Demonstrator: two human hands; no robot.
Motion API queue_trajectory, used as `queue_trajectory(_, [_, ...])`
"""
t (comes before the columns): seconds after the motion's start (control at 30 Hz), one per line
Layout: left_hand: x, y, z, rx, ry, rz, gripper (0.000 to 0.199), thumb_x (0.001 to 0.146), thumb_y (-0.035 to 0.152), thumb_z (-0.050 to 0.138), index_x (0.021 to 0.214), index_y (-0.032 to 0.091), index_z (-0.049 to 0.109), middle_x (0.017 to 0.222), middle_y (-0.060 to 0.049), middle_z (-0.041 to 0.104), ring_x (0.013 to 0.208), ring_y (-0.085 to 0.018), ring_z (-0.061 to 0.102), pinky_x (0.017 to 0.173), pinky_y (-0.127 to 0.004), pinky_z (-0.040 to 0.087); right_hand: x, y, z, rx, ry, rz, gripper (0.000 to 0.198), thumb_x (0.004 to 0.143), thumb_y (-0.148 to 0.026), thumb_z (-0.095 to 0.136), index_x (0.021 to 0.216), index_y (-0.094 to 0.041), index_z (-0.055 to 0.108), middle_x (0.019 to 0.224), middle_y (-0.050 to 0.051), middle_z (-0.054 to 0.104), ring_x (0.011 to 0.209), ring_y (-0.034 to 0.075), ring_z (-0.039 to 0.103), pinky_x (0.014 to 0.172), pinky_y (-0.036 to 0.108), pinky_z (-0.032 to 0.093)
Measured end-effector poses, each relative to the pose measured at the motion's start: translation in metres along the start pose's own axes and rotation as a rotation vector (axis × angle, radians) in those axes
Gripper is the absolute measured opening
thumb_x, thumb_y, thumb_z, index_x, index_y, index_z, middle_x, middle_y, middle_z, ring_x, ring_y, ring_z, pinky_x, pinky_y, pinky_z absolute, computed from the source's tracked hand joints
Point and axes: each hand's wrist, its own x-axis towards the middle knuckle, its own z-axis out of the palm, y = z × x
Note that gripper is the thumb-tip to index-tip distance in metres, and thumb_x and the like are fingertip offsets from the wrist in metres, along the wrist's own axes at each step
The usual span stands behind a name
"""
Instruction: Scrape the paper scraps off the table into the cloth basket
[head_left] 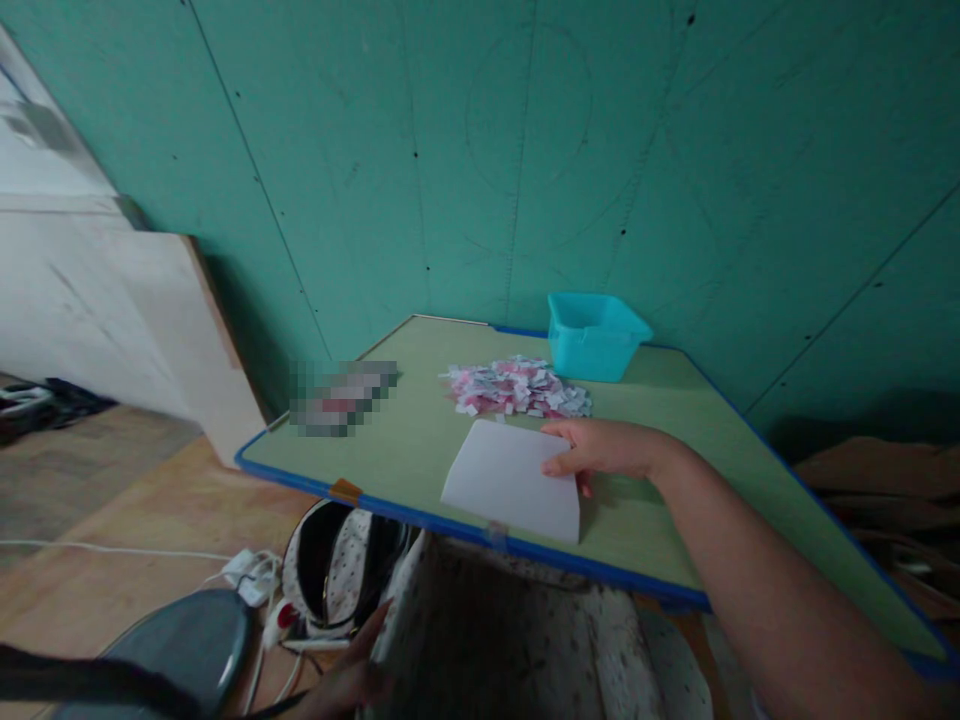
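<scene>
My right hand (600, 450) is closed on the right edge of a white sheet of paper (510, 475), thumb and a finger on top, other fingers under the edge. The paper lies slightly bent over the front part of the table. Just beyond it is a loose heap of small white and pink paper scraps (517, 388). Low in the view, below the table edge, my left hand (352, 680) is dark and partly cut off. It is near a dotted cloth, and its fingers are too unclear to read.
A turquoise plastic basket (596, 345) stands at the table's back edge, against the green wall. On the left of the pale table (405, 430) lies a blurred-out flat item (345, 400). Below are an open dotted bag (330, 575), a power strip (251, 575) with cables and a grey round seat (165, 650).
</scene>
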Motion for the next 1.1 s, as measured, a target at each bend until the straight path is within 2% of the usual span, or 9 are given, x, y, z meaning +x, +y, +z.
queue_trajectory(0.17, [0.005,-0.001,-0.002,0.083,0.027,0.017,0.048,0.044,0.000,0.062,0.089,0.019,0.064,0.040,0.007,0.051,0.045,-0.013,0.043,0.046,-0.024,0.032,0.001,0.002,-0.001,-0.011,-0.021,-0.022,0.036,0.068,-0.033,0.059,0.096,-0.014,0.047,0.081,0.003,0.057,0.058,0.008,0.053,0.043,0.017,0.042])
queue_trajectory(0.27, [0.003,0.004,0.001,0.088,0.027,0.045,0.041,0.045,-0.001,0.062,0.081,0.020,0.065,0.037,0.008,0.046,0.043,-0.012,0.040,0.047,-0.024,0.032,0.000,-0.001,0.001,-0.003,-0.014,-0.019,0.034,0.068,-0.032,0.059,0.095,-0.015,0.047,0.081,0.003,0.057,0.059,0.008,0.053,0.043,0.018,0.042])
queue_trajectory(0.43, [-0.005,0.015,0.010,0.058,0.028,0.070,0.032,0.049,-0.001,0.060,0.074,0.019,0.065,0.044,0.005,0.052,0.045,-0.011,0.040,0.049,-0.025,0.032,-0.001,-0.003,0.002,-0.025,-0.001,-0.014,0.034,0.068,-0.031,0.058,0.096,-0.015,0.047,0.081,0.004,0.058,0.057,0.009,0.053,0.044,0.020,0.043])
queue_trajectory(0.57, [-0.009,0.024,0.015,0.028,0.018,0.075,0.032,0.049,-0.003,0.056,0.068,0.020,0.066,0.036,0.008,0.042,0.041,-0.011,0.037,0.051,-0.026,0.033,0.000,-0.005,0.005,-0.040,-0.007,-0.037,0.032,0.069,-0.031,0.058,0.094,-0.014,0.048,0.078,0.003,0.057,0.057,0.009,0.053,0.043,0.019,0.043])
queue_trajectory(0.67, [-0.011,0.029,0.015,0.035,0.012,0.083,0.034,0.047,-0.005,0.055,0.067,0.021,0.067,0.035,0.009,0.042,0.039,-0.010,0.035,0.052,-0.026,0.035,-0.001,-0.009,0.008,-0.037,-0.007,-0.025,0.031,0.068,-0.029,0.058,0.093,-0.014,0.048,0.077,0.002,0.056,0.057,0.008,0.053,0.043,0.018,0.043])
queue_trajectory(0.8, [-0.013,0.031,0.009,0.071,0.024,0.084,0.033,0.051,0.001,0.061,0.079,0.017,0.067,0.036,0.007,0.046,0.039,-0.009,0.036,0.046,-0.024,0.033,-0.002,-0.012,0.010,-0.030,-0.018,-0.026,0.031,0.068,-0.029,0.058,0.093,-0.014,0.047,0.078,0.002,0.056,0.058,0.009,0.053,0.043,0.019,0.042])
queue_trajectory(0.93, [-0.010,0.027,0.005,0.067,0.047,0.076,0.047,0.051,0.002,0.061,0.096,0.014,0.063,0.037,0.006,0.048,0.041,-0.011,0.041,0.045,-0.024,0.033,-0.003,-0.012,0.011,-0.036,-0.037,-0.052,0.031,0.068,-0.030,0.057,0.093,-0.014,0.047,0.077,0.002,0.056,0.058,0.009,0.053,0.045,0.020,0.042])
queue_trajectory(1.0, [-0.006,0.025,0.004,0.063,0.067,0.070,0.045,0.050,0.001,0.060,0.093,0.014,0.064,0.038,0.005,0.051,0.043,-0.012,0.043,0.045,-0.024,0.034,-0.003,-0.013,0.012,-0.033,-0.053,-0.052,0.031,0.069,-0.030,0.057,0.093,-0.015,0.047,0.076,0.001,0.055,0.058,0.009,0.052,0.045,0.020,0.043])
queue_trajectory(1.1, [-0.002,0.022,0.005,0.044,0.108,0.069,0.038,0.043,-0.003,0.059,0.074,0.017,0.066,0.045,0.003,0.060,0.046,-0.013,0.047,0.045,-0.024,0.035,-0.002,-0.013,0.014,-0.046,-0.065,-0.049,0.030,0.068,-0.031,0.058,0.092,-0.015,0.048,0.075,0.001,0.054,0.057,0.008,0.051,0.044,0.019,0.042])
